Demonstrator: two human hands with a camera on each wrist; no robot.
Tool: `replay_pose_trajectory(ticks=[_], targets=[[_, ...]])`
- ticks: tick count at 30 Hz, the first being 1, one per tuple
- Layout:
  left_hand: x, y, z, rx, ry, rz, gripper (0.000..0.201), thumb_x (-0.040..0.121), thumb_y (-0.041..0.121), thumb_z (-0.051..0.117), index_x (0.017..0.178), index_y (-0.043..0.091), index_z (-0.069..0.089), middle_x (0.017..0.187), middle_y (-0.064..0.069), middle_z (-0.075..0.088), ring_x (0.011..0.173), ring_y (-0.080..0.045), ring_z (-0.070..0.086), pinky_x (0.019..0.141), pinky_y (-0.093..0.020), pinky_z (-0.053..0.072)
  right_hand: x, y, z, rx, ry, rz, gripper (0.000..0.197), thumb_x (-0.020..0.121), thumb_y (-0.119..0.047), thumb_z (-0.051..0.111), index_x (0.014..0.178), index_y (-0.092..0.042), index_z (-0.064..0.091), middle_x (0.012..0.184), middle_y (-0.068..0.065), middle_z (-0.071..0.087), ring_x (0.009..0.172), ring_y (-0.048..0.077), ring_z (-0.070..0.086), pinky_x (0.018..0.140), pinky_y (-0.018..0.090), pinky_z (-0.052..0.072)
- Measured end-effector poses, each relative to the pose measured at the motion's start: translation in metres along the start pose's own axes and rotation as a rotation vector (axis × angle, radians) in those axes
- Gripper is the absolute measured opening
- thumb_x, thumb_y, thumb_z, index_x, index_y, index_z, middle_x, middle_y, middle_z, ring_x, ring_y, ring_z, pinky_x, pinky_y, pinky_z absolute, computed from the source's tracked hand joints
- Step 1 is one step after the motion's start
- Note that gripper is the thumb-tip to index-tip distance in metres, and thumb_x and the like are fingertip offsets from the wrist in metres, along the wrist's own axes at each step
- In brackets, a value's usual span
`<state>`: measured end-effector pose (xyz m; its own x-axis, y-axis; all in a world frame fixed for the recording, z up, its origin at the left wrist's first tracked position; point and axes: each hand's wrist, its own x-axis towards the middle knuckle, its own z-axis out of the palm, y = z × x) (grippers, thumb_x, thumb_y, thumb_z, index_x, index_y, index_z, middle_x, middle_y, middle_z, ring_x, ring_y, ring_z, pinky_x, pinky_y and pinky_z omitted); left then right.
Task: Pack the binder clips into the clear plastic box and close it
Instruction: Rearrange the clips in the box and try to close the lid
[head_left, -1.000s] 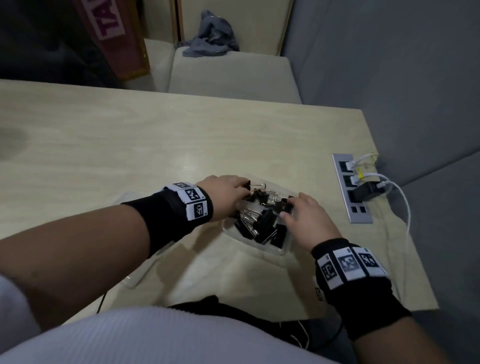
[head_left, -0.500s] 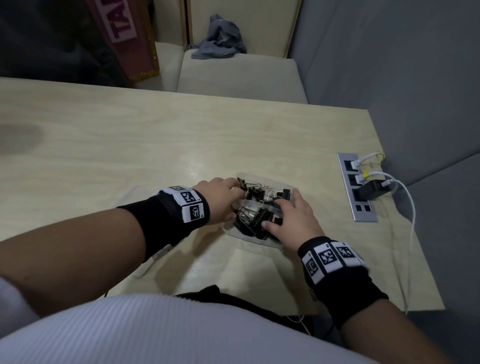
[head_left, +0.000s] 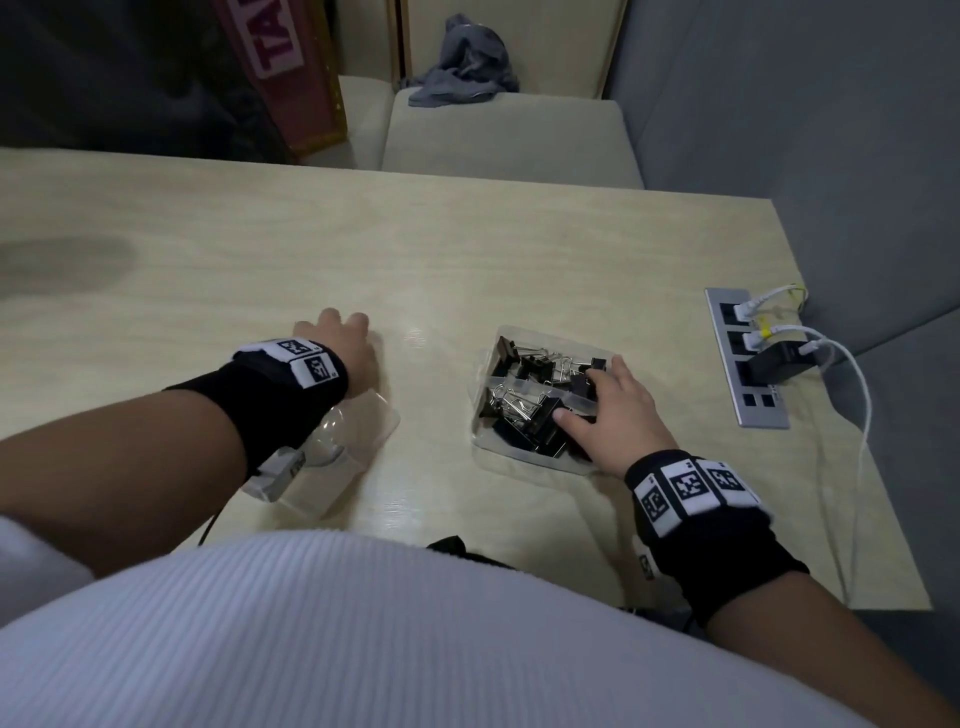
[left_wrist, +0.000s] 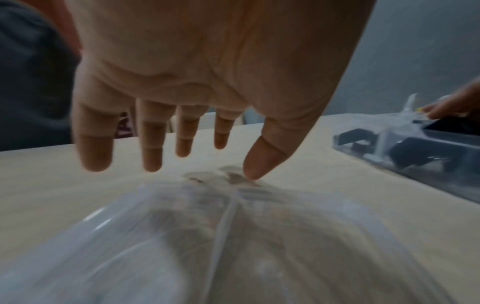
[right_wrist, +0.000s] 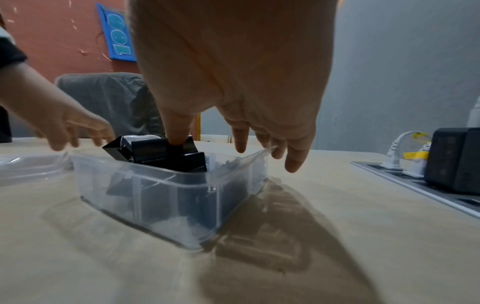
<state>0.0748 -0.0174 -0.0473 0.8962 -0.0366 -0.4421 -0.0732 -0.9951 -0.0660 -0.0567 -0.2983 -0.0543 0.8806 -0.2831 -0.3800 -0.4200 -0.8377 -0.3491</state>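
The clear plastic box (head_left: 480, 415) stands open on the table, right of centre, heaped with black binder clips (head_left: 524, 364); some stick up above its rim. My right hand (head_left: 608, 410) lies over its near right corner. In the right wrist view the thumb presses down on a top clip (right_wrist: 155, 150), and the straight fingers touch the box's (right_wrist: 155, 195) right rim. The clear lid (head_left: 363, 431) lies flat to the left, partly under my left wrist. My left hand (head_left: 340, 338) is spread open just past the lid (left_wrist: 233, 236), holding nothing, thumb tip at its far edge.
A grey power strip (head_left: 748, 364) with a black charger (head_left: 779, 361) and white cables (head_left: 860, 415) runs along the table's right edge. Beyond the far edge stands a beige seat with a grey cloth (head_left: 462, 62). A grey wall is close on the right.
My left hand has left the box and swung left to the lid. My right hand has stayed on the box and clips.
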Motion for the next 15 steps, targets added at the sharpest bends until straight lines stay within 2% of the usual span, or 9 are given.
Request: replay_pose_trajectory(ticks=[2, 4, 9, 13, 15], targets=[[0.004, -0.011, 0.005, -0.006, -0.073, -0.099, 0.054, 0.080, 0.034, 0.065, 0.125, 0.013, 0.044, 0.123, -0.016, 0.048, 0.108, -0.040, 0.055, 0.080, -0.041, 0.045, 0.000, 0.000, 0.001, -0.010, -0.001, 0.006, 0.077, 0.086, -0.054, 0.055, 0.148, -0.018, 0.026, 0.161, 0.000, 0.001, 0.146, 0.025, 0.010, 0.114, 0.042, 0.022], [0.007, -0.016, 0.009, -0.014, -0.114, -0.125, 0.055, 0.077, 0.030, 0.070, 0.122, 0.009, 0.046, 0.122, -0.018, 0.050, 0.107, -0.039, 0.057, 0.076, -0.040, 0.043, 0.000, 0.000, 0.001, -0.033, -0.010, 0.011, 0.077, 0.087, -0.056, 0.052, 0.149, -0.018, 0.025, 0.161, -0.001, -0.001, 0.146, 0.025, 0.009, 0.114, 0.042, 0.022], [0.016, -0.023, 0.010, -0.036, -0.106, -0.046, 0.037, 0.078, 0.019, 0.064, 0.110, 0.004, 0.052, 0.104, -0.019, 0.061, 0.087, -0.035, 0.060, 0.072, -0.036, 0.047, 0.001, -0.001, 0.000, -0.049, -0.024, 0.016, 0.077, 0.087, -0.057, 0.051, 0.149, -0.019, 0.025, 0.161, -0.002, -0.002, 0.146, 0.024, 0.010, 0.114, 0.043, 0.023], [0.015, -0.021, 0.003, 0.045, -0.093, 0.023, 0.026, 0.090, 0.014, 0.056, 0.112, 0.001, 0.060, 0.109, -0.018, 0.065, 0.092, -0.032, 0.062, 0.072, -0.030, 0.042, 0.000, 0.001, -0.001, -0.028, -0.004, 0.000, 0.072, 0.087, -0.053, 0.055, 0.147, -0.019, 0.030, 0.161, -0.002, 0.001, 0.145, 0.024, 0.014, 0.112, 0.041, 0.024], [0.012, -0.019, -0.003, 0.048, -0.081, 0.054, 0.028, 0.092, 0.019, 0.054, 0.115, 0.003, 0.059, 0.114, -0.018, 0.064, 0.097, -0.032, 0.061, 0.074, -0.030, 0.043, 0.000, 0.002, -0.001, -0.022, 0.000, -0.005, 0.072, 0.087, -0.051, 0.056, 0.146, -0.019, 0.031, 0.161, -0.002, 0.002, 0.145, 0.024, 0.015, 0.113, 0.040, 0.024]])
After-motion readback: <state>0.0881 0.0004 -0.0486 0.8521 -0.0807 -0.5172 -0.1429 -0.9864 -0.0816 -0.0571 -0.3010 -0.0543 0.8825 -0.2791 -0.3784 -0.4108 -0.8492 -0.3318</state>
